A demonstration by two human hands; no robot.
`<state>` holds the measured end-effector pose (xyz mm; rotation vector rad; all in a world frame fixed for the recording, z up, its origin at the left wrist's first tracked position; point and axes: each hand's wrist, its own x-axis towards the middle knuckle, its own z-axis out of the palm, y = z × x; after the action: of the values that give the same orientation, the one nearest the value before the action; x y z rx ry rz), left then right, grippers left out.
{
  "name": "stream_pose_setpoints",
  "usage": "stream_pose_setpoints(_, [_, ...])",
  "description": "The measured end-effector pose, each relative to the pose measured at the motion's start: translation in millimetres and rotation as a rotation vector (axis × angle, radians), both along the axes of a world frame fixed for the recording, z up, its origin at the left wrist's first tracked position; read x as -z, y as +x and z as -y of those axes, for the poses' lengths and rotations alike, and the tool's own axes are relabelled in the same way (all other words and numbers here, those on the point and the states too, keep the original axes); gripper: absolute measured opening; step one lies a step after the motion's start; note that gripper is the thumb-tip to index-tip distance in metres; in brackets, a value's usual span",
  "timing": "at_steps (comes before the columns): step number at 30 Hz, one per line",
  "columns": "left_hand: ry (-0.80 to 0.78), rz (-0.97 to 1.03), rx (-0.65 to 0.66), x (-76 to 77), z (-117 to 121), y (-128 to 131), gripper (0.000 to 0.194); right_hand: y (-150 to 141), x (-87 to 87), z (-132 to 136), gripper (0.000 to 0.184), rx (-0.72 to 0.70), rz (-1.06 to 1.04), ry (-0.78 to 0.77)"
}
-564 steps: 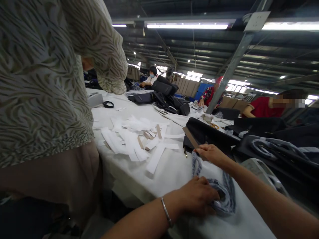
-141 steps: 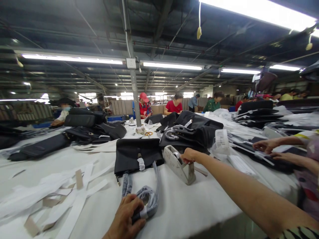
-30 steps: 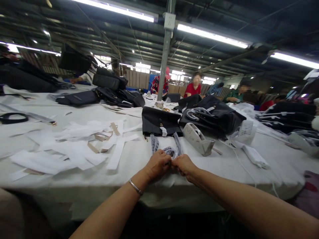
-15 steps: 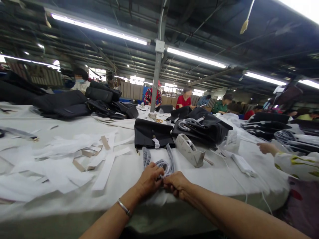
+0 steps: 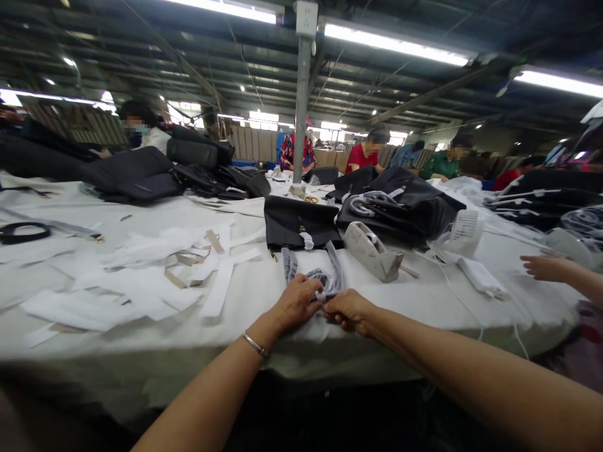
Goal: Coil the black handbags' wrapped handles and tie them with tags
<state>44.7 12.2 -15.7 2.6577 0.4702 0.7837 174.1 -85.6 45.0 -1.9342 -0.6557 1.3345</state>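
A bag strap (image 5: 335, 263) in cloudy plastic wrapping lies looped at the front of the table, its two sides reaching back toward a black bag (image 5: 301, 223). My left hand (image 5: 298, 300), below a silver bracelet, presses down on the near end of the loop with fingers bent round it. From the other side my right hand (image 5: 351, 309) is closed, its thumb and finger pinching the strap where a small whitish piece shows. The fingertips of both hands almost meet there and partly hide the strap.
Just right of the strap stands a tape dispenser (image 5: 372, 251). White paper strips (image 5: 136, 270) cover the left side. Behind are more black bags (image 5: 405, 204) and a metal post (image 5: 301, 107). A small white fan (image 5: 465, 232) and a co-worker's hand (image 5: 549, 268) are at right.
The view has tilted down and turned slightly left, so things sit higher and further right. Both hands stay at the strap's near end. The co-worker's hand at right has changed its pose.
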Motion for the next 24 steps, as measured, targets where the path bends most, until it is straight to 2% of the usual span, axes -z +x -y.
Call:
stream_pose_setpoints(8, [-0.135, 0.004, -0.025, -2.5, -1.2, 0.3, 0.033, -4.0, 1.1, -1.4, 0.015, -0.023, 0.080, 0.026])
stream_pose_setpoints(13, [-0.163, -0.010, -0.014, -4.4, -0.7, 0.5, 0.040, -4.2, 3.2, -1.6, 0.014, -0.040, 0.090, 0.040])
stream_pose_setpoints(17, [-0.178, 0.012, -0.021, -3.7, -2.1, 1.9, 0.036, -4.9, 5.0, -1.3, 0.014, -0.034, 0.094, 0.066])
stream_pose_setpoints(24, [-0.420, 0.139, -0.079, -3.3, -15.8, 1.9, 0.036, 0.3, 17.2, -11.9, 0.020, -0.023, 0.140, 0.264])
